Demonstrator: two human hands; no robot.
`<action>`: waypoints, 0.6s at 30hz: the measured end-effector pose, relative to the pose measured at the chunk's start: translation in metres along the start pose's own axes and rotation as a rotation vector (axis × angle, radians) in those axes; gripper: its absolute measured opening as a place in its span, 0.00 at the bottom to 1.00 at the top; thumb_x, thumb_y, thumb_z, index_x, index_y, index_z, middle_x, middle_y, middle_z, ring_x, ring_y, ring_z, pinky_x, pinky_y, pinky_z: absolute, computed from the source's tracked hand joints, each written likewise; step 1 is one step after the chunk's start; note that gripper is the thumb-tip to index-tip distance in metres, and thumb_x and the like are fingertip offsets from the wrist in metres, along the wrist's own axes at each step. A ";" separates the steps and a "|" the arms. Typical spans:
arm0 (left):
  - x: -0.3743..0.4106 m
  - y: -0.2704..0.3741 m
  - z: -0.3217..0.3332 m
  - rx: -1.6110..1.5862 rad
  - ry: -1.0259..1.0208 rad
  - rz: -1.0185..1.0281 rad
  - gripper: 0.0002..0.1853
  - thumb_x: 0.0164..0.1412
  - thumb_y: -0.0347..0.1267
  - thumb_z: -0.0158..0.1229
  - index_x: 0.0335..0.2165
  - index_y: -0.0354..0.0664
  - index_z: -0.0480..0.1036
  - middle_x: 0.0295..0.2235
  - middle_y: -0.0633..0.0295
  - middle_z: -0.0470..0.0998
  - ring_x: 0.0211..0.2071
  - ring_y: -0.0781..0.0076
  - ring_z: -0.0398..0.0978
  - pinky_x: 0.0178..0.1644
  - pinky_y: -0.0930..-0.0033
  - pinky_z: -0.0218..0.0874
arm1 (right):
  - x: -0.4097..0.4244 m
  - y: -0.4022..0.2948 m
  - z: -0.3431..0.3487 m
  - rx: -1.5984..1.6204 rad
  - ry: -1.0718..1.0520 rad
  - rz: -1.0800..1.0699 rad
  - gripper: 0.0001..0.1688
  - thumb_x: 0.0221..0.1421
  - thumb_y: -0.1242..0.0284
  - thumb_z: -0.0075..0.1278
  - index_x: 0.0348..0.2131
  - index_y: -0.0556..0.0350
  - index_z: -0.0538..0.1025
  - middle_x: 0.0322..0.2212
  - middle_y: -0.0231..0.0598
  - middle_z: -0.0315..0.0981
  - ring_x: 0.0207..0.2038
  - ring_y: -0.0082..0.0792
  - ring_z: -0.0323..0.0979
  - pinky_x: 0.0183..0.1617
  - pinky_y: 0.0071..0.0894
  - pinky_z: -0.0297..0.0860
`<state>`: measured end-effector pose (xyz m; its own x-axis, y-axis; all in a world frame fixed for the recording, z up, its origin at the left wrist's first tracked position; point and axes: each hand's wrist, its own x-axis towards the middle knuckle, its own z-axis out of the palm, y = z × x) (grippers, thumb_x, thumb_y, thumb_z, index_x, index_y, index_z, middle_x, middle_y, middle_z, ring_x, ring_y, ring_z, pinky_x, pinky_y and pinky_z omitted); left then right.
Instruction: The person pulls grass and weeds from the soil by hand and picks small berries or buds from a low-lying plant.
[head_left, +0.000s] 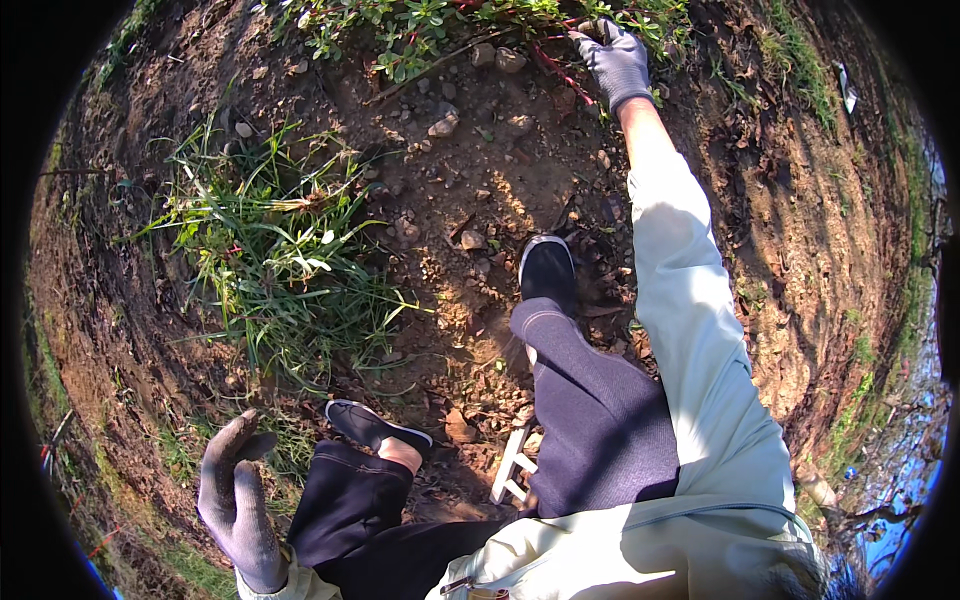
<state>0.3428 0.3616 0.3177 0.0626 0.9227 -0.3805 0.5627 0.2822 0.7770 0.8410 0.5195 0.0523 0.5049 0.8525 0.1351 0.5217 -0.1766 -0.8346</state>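
At the top of the view, my right hand (616, 66), in a grey knit glove, reaches out with bent fingers at the reddish stems of a low, small-leaved plant (409, 37). The fingertips pinch a stem at its right side; leaves partly surround them. A thicker red stem (561, 71) slants over the soil just left of the hand. My left hand (238, 499), in a soil-stained glove, is raised at the lower left beside my knee. Its thumb and fingers are curved and apart, with nothing between them. A heap of green grass and weeds (289, 270) lies ahead of it.
My dark shoes (547, 270) rest on brown soil with stones (444, 126) and dry leaves (459, 426). Part of a white stool-like frame (514, 465) shows between my legs. A thin stick (439, 66) borders the plant. A pale scrap (846, 88) lies far right.
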 end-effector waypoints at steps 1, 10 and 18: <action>0.001 0.001 0.001 0.003 -0.008 0.004 0.18 0.60 0.30 0.46 0.46 0.28 0.65 0.45 0.49 0.71 0.41 0.63 0.72 0.48 0.63 0.62 | 0.009 0.002 0.000 -0.110 -0.019 -0.122 0.14 0.49 0.69 0.57 0.35 0.57 0.77 0.31 0.32 0.78 0.33 0.24 0.72 0.40 0.23 0.66; 0.003 -0.002 -0.001 0.031 -0.002 0.000 0.19 0.60 0.32 0.48 0.46 0.28 0.66 0.44 0.49 0.71 0.40 0.62 0.73 0.48 0.63 0.62 | 0.022 -0.022 0.049 -0.692 -0.274 0.044 0.26 0.47 0.60 0.53 0.48 0.38 0.72 0.44 0.44 0.71 0.46 0.45 0.70 0.51 0.40 0.65; 0.002 -0.001 -0.001 0.014 0.002 -0.044 0.20 0.59 0.32 0.49 0.46 0.28 0.66 0.45 0.49 0.71 0.40 0.62 0.73 0.47 0.64 0.62 | 0.023 -0.030 0.064 -0.744 -0.289 0.007 0.23 0.49 0.57 0.50 0.43 0.45 0.74 0.41 0.45 0.72 0.45 0.47 0.70 0.48 0.42 0.66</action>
<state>0.3420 0.3636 0.3166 0.0362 0.9099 -0.4131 0.5767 0.3186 0.7523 0.7932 0.5756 0.0459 0.3644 0.9262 -0.0974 0.8928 -0.3771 -0.2462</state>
